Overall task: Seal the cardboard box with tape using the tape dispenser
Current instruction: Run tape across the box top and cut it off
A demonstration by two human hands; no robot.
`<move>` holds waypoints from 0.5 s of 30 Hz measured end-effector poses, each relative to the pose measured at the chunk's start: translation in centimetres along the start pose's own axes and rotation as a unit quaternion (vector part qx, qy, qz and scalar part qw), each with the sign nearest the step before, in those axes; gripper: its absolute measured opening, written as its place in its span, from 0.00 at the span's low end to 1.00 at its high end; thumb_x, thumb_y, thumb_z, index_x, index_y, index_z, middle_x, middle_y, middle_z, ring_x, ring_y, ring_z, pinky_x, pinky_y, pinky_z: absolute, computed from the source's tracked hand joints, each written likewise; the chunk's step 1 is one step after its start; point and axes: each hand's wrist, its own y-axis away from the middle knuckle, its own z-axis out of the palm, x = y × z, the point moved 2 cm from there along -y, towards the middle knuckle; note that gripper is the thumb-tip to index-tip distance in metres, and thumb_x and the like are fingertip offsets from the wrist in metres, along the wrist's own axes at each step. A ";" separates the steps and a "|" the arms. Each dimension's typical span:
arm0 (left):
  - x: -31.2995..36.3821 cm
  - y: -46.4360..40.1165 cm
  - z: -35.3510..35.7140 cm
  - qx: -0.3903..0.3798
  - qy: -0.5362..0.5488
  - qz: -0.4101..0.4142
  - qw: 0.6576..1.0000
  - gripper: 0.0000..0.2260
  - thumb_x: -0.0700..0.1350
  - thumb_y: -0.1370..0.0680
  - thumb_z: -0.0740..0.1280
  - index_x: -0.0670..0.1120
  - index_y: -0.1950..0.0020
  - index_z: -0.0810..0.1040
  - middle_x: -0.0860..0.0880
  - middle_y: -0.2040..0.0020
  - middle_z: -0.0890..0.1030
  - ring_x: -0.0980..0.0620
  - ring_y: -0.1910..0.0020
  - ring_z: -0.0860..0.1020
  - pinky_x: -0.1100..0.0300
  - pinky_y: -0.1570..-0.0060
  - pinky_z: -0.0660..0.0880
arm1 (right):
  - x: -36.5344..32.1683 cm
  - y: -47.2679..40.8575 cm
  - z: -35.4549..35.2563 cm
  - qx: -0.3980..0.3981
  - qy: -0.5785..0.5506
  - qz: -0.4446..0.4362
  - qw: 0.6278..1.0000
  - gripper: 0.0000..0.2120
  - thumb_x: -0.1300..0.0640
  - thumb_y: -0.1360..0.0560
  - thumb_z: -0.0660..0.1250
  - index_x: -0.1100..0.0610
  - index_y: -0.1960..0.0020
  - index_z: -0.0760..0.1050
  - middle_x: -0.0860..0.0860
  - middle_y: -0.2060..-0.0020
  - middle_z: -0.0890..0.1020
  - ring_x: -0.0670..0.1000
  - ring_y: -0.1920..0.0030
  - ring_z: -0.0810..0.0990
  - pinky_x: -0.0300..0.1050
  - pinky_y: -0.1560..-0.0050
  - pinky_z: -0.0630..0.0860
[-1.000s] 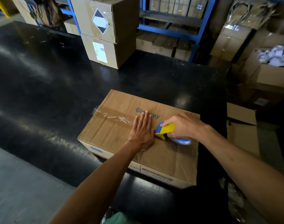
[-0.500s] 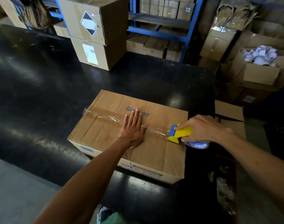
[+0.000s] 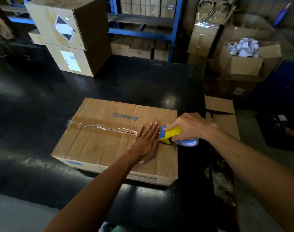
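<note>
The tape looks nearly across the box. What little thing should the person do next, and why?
Probably tilt the yellow and blue tape dispenser down over the brown cardboard box's right edge to cut the tape. The right hand grips it at that edge, the clear tape strip spans the seam, and the left hand presses flat.

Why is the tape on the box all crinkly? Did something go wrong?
Yes, a bit. The clear tape along the seam of the Glodway box is bunched and wrinkled instead of lying flat. The box top is creased too. Nothing is spilled or torn.
</note>
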 end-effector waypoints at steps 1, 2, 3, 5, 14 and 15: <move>0.1 0.0 0.0 -0.004 -0.004 0.000 1.000 0.31 0.54 0.20 0.35 0.44 0.19 0.48 0.47 0.18 0.47 0.50 0.20 0.45 0.48 0.22 0.41 | 0.1 0.2 0.0 0.001 -0.006 -0.002 1.000 0.27 0.33 0.33 0.69 0.33 0.35 0.73 0.47 0.42 0.81 0.52 0.47 0.78 0.45 0.55 0.71; 0.1 0.1 0.1 -0.008 -0.008 0.001 1.000 0.31 0.54 0.20 0.34 0.44 0.19 0.47 0.48 0.19 0.46 0.51 0.20 0.45 0.48 0.22 0.42 | 0.0 0.4 -0.1 -0.001 -0.014 -0.005 1.000 0.26 0.34 0.32 0.69 0.34 0.34 0.73 0.47 0.43 0.81 0.51 0.48 0.77 0.44 0.58 0.69; 0.0 0.2 0.2 -0.008 -0.014 0.000 1.000 0.31 0.54 0.20 0.34 0.44 0.19 0.47 0.48 0.19 0.46 0.50 0.20 0.44 0.48 0.22 0.43 | 0.0 0.7 -0.1 -0.005 -0.018 -0.010 1.000 0.26 0.34 0.31 0.69 0.34 0.34 0.73 0.46 0.45 0.80 0.50 0.51 0.76 0.42 0.60 0.67; -0.4 0.2 0.4 -0.002 -0.015 -0.003 1.000 0.30 0.54 0.19 0.35 0.44 0.19 0.47 0.47 0.19 0.46 0.50 0.20 0.43 0.46 0.22 0.45 | 0.4 1.4 0.0 -0.014 -0.015 -0.016 1.000 0.26 0.34 0.30 0.69 0.33 0.33 0.71 0.44 0.51 0.77 0.47 0.55 0.72 0.40 0.65 0.62; -0.4 -0.3 0.3 -0.045 -0.012 0.000 0.999 0.26 0.54 0.16 0.38 0.47 0.19 0.39 0.49 0.19 0.38 0.52 0.21 0.36 0.47 0.22 0.38 | 5.9 7.0 3.1 -0.054 0.024 0.041 0.997 0.26 0.32 0.29 0.64 0.32 0.31 0.68 0.47 0.52 0.73 0.48 0.55 0.73 0.43 0.60 0.68; -0.4 -0.3 0.4 -0.043 -0.017 -0.002 0.999 0.27 0.55 0.17 0.36 0.46 0.19 0.39 0.49 0.19 0.39 0.52 0.21 0.36 0.47 0.22 0.38 | 5.0 6.5 3.8 -0.053 0.013 0.038 0.998 0.26 0.33 0.28 0.65 0.32 0.31 0.68 0.48 0.52 0.72 0.48 0.56 0.72 0.43 0.63 0.65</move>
